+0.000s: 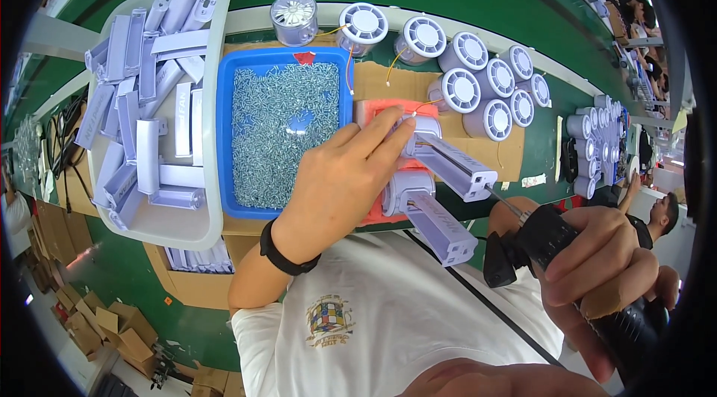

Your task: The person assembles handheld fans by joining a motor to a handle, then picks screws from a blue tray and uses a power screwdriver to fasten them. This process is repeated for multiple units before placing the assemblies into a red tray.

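Observation:
My left hand (336, 184) presses its fingers on the head end of a pale lilac fan (454, 165), which lies in a red-pink holder (367, 109). This fan's handle points down to the right, with wires along its open channel. My right hand (605, 266) is wrapped round a black electric screwdriver (549, 236). The screwdriver's thin bit reaches the end of that handle; whether it sits in a hole I cannot tell. A second pale lilac fan (442, 229) lies just below in the same holder, untouched.
A blue tray (223, 143) of small silvery screws (272, 135) stands left of the holder. Beyond it, a white bin (213, 225) holds loose handle shells. Several round fan heads (461, 91) with wires stand on cardboard at the back right. A black cable (478, 292) crosses before me.

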Tool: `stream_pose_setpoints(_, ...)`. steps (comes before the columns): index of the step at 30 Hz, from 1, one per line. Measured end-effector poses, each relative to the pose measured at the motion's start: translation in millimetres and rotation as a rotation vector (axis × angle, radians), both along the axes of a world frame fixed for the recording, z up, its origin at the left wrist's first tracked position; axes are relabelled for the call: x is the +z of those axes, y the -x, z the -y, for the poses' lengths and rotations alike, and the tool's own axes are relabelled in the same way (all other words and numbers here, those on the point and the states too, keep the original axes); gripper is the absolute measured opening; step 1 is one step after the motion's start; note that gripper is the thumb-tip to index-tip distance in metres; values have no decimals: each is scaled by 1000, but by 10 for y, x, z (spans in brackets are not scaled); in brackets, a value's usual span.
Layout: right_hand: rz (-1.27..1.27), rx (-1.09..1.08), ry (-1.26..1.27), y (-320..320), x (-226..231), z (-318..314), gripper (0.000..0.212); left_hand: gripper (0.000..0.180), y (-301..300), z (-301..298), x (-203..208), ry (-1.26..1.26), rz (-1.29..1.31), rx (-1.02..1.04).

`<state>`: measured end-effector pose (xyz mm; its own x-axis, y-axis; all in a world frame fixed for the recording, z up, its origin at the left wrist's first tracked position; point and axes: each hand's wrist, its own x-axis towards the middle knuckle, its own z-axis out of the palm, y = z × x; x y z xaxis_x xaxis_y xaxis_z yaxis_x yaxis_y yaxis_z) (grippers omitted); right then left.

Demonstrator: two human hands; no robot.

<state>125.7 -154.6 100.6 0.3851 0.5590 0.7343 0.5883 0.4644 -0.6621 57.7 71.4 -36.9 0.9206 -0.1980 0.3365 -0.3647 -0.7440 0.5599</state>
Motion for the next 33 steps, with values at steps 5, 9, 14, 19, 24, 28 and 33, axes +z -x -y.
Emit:
stream_pose_setpoints(5, -11, 20, 75, 18, -17, -87, 87, 45, -3, 12, 14, 13, -10, 17)
stream_pose_setpoints(9, -17, 40, 133, 49, 13, -24, 89, 47, 4, 28, 25, 28, -23, 50)
stream_pose_setpoints(14, 1, 2, 72, 72, -14, -140, 88, 48, 1, 27, 30, 34, -29, 45)
stream_pose_setpoints(19, 23, -47, -7, 65, -56, -202, 86, 48, -2, 23, 21, 41, -33, 44)
stream_pose_setpoints(24, 41, -37, -102, 34, -123, -203, 85, 48, -3, 14, 15, 47, -27, 44)
stream_pose_setpoints(28, 37, -15, -82, -9, -77, -185, 85, 48, -1, 18, 23, 59, -21, 45)
stream_pose_setpoints(33, 67, -19, -100, -39, -70, -259, 86, 48, 17, 21, 15, 37, -25, 53)
